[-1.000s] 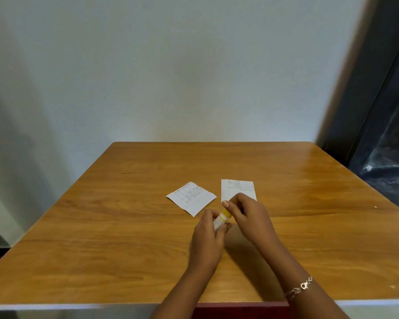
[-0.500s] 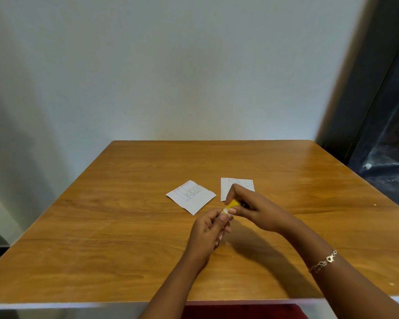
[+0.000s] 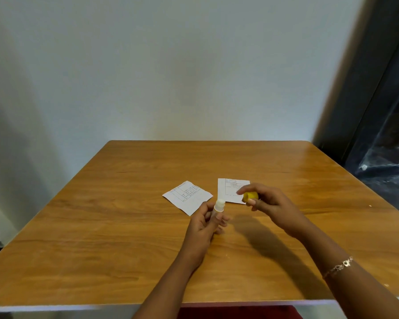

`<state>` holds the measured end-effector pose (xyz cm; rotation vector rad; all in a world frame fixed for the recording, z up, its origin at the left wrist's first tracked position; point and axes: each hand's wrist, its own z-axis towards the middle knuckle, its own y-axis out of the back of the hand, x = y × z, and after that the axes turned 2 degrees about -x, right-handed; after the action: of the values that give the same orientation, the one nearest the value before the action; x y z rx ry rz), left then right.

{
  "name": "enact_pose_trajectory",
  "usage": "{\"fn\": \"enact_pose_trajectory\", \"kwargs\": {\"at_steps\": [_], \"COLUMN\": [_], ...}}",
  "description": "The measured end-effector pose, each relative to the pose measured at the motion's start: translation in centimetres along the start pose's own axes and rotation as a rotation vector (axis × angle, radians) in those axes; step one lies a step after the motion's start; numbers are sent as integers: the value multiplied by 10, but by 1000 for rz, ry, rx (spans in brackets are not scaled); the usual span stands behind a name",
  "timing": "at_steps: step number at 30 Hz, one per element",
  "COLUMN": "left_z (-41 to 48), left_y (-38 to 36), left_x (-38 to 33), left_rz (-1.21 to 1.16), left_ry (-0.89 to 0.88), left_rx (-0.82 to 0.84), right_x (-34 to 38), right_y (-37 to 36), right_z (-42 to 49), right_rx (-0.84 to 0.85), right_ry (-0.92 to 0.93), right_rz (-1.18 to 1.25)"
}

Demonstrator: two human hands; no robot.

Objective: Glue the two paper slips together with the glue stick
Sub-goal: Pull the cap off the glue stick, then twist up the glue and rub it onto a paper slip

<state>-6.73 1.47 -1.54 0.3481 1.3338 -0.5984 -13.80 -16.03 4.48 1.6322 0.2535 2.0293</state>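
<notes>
Two white printed paper slips lie flat on the wooden table (image 3: 124, 226): the left slip (image 3: 187, 197) sits turned at an angle, and the right slip (image 3: 230, 188) is partly covered by my right hand. My left hand (image 3: 205, 224) grips the glue stick (image 3: 219, 205) upright, its white uncapped tip showing above my fingers, just near of the left slip. My right hand (image 3: 266, 203) pinches the yellow cap (image 3: 250, 196) above the right slip, a short gap from the stick.
A pale wall rises behind the table's far edge. A dark doorway or window frame (image 3: 378, 111) stands at the right. A bracelet (image 3: 338, 267) circles my right wrist. The table's near edge runs along the bottom of the view.
The yellow cap has come off the glue stick. My right hand carried it to the right, over the right slip, while my left hand kept the stick and tipped it upright.
</notes>
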Motion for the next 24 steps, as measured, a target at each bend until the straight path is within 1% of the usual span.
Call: {"fn": "enact_pose_trajectory", "kwargs": {"at_steps": [2, 6, 8, 11, 12, 16, 19, 22, 24], "left_z": [4, 12, 16, 17, 18, 18, 17, 16, 16], "left_y": [-2, -5, -5, -3, -3, -2, -1, -1, -1], "left_x": [3, 6, 9, 13, 14, 14, 13, 12, 12], "left_rz": [37, 48, 56, 68, 66, 37, 13, 16, 34], "left_ry": [-22, -61, -66, -87, -93, -91, -84, -80, -82], "left_rx": [-29, -102, -148, -186, -195, -216, -220, -223, -230], "right_x": [-13, -40, -50, -60, -61, -63, -66, -65, -61], "right_y": [0, 2, 4, 10, 11, 10, 9, 10, 11], "right_z": [-8, -20, -25, -29, -29, -30, -29, -28, -29], "right_rx": [-149, -359, -424, -417, -412, -386, -376, -360, -340], "right_ry": [-58, -173, -236, -257, -262, -276, -280, -294, -300], "right_rz": [143, 192, 203, 3, -30, -52, -112, -159, -146]}}
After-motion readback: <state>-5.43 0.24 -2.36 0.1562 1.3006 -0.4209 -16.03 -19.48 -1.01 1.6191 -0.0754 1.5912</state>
